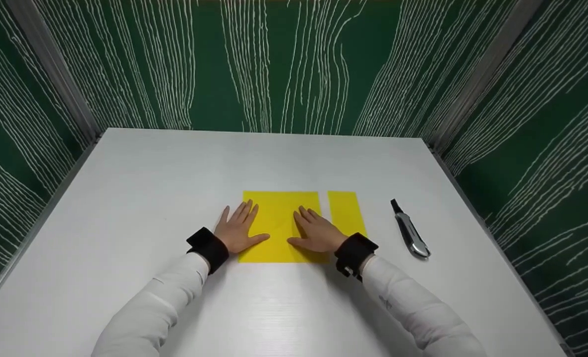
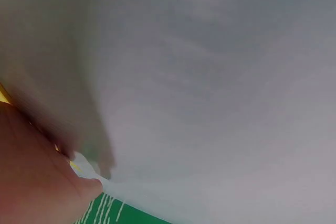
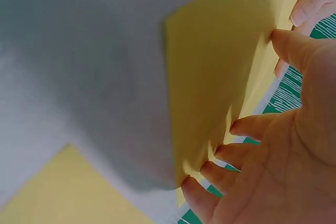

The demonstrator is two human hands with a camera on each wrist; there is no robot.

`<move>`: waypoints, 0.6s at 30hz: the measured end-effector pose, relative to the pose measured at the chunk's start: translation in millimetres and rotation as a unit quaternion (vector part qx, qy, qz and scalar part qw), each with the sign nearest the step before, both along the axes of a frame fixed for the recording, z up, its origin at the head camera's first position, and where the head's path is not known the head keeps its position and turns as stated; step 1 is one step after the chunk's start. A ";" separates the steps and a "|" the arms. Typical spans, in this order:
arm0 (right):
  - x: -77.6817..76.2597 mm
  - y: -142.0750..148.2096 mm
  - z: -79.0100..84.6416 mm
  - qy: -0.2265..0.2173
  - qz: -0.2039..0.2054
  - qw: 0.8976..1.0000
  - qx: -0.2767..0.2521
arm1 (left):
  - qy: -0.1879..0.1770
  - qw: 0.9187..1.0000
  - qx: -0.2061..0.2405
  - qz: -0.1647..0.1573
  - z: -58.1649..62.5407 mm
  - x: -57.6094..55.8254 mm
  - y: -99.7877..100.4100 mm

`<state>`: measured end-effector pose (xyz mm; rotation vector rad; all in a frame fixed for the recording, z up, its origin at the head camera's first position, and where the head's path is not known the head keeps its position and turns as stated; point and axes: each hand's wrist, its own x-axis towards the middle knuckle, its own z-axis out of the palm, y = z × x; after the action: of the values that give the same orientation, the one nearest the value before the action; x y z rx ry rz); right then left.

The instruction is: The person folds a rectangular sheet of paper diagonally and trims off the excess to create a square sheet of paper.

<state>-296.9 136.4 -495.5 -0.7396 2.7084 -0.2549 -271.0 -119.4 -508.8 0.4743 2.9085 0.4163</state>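
A yellow sheet of paper (image 1: 280, 218) lies flat on the white table. My left hand (image 1: 238, 233) rests on its left edge, fingers spread and thumb pointing inward. On the right part of the sheet, my right hand (image 1: 320, 234) touches the paper with straight fingertips, the palm raised off it in the right wrist view. A narrower yellow strip (image 1: 344, 210) lies apart from the sheet, just right of it, partly hidden behind the right hand and wrist. Farther right, a utility knife (image 1: 412, 233) with a grey and black handle lies on the table.
The white table (image 1: 175, 163) reaches back to a green wall (image 1: 209, 74) with white wavy lines. Similar green panels stand at both sides, joined at grey corner posts (image 1: 482, 74). Each wrist wears a black band (image 1: 208, 249).
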 end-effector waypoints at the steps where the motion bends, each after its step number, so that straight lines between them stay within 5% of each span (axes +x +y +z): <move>1: 0.4 -0.4 0.4 0.000 -0.001 1.000 0.000 | 0.002 1.000 0.001 -0.001 -0.1 -0.2 -0.3; 18: -9.4 -8.0 7.3 0.043 -0.046 0.996 -0.066 | 0.006 1.000 0.027 -0.005 -0.8 -6.2 -2.3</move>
<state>-306.3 128.4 -488.2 -0.6785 2.8335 -0.4380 -277.1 -121.7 -509.6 0.5009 2.9119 0.4923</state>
